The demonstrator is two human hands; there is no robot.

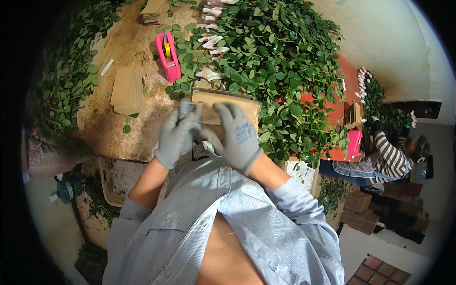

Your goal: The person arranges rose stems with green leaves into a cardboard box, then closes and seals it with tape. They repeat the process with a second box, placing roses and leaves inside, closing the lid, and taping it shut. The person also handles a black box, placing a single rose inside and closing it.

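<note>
Across the worn brown wooden tabletop (pixel 142 137), stacked flat tan cardboard pieces (pixel 126 90) and a pink plastic tape dispenser (pixel 171 70) sit probably for easy reach; the grey-gloved left hand (pixel 175 136) curls, its hold impossible to tell; the grey-gloved right hand (pixel 239 137), thumb and fingers apart, covers part of a flat tan cardboard sheet (pixel 209 98), perhaps steadying it.

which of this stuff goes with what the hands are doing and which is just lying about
Likely goes with the work, being at or near the hands:
brown card by the right hand
pink tape dispenser
stacked cards
leafy stems

Seemingly just lying about:
blue bottle
cardboard boxes
loose leaf
</note>
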